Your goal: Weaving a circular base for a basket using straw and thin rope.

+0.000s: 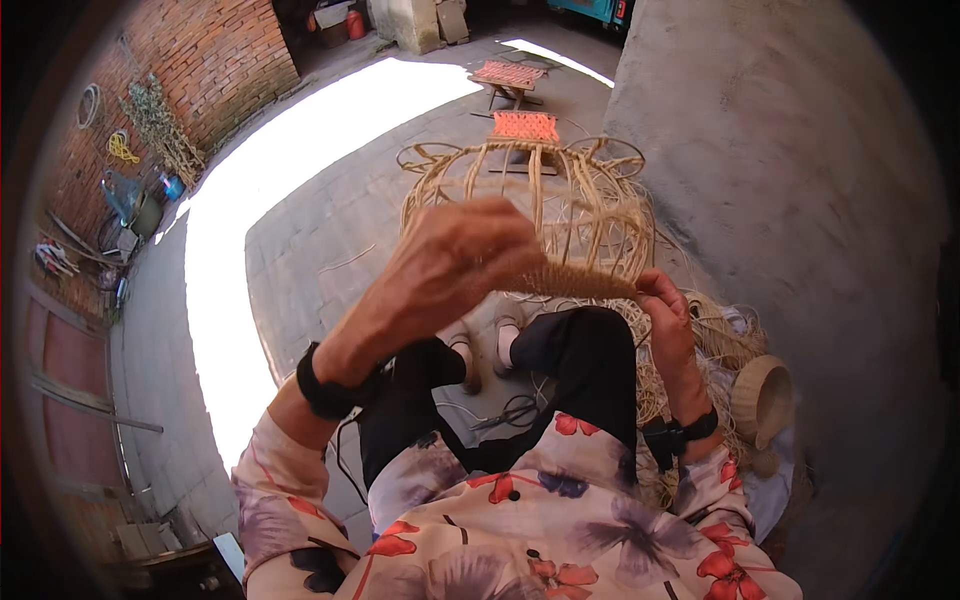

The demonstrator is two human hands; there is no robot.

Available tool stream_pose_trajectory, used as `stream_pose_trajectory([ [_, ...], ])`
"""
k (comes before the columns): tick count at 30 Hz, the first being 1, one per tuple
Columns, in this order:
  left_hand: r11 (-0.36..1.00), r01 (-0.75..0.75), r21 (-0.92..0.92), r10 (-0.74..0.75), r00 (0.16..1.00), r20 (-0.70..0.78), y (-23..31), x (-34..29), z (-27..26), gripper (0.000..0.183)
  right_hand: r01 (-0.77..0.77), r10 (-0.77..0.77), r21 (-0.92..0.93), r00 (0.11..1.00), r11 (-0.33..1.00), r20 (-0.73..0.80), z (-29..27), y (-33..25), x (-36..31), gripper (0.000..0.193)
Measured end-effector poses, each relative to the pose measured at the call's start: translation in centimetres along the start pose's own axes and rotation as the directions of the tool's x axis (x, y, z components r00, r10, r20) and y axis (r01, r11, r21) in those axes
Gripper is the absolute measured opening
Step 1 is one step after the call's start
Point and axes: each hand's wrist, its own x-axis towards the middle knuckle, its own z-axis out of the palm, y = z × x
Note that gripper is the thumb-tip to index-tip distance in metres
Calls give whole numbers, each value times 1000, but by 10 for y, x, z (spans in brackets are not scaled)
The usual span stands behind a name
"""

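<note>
A partly woven straw basket with open cord ribs and looped handles stands in front of my knees. Its near side has a dense woven band. My right hand is closed at the band's right end, thumb and fingers pinching its edge. Over the band's left end is my left hand, fingers curled and slightly blurred; what they hold is hidden behind the hand. Black straps circle both wrists.
Bundles of pale cord lie to my right, by a woven bowl-shaped basket. Scissors rest between my feet. Beyond the basket are low stools with orange woven seats. A grey wall rises on the right.
</note>
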Motion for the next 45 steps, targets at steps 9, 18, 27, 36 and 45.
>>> stream_pose_trajectory([
  [9, 954, -207, -215, 284, 851, 442, 4, -128, 176, 10, 153, -98, -506, 986, 849, 133, -44, 41, -47, 13],
  [18, 865, -485, -133, 465, 671, 578, -3, -147, 250, 19, 168, -175, -315, 985, 934, 5, -63, 74, -74, 32],
  [27, 807, 90, -584, 321, 762, 562, -18, -190, 288, 25, 85, -125, -347, 988, 934, -93, -60, 78, -78, 35],
  [36, 892, -72, -446, 250, 901, 354, 32, -57, 116, 12, 38, -71, -239, 989, 970, -131, -46, 76, -63, 33],
  [45, 813, 95, -575, -252, 947, -200, 4, 18, 22, 30, 21, 25, -326, 990, 945, 138, 22, -16, -42, 31],
])
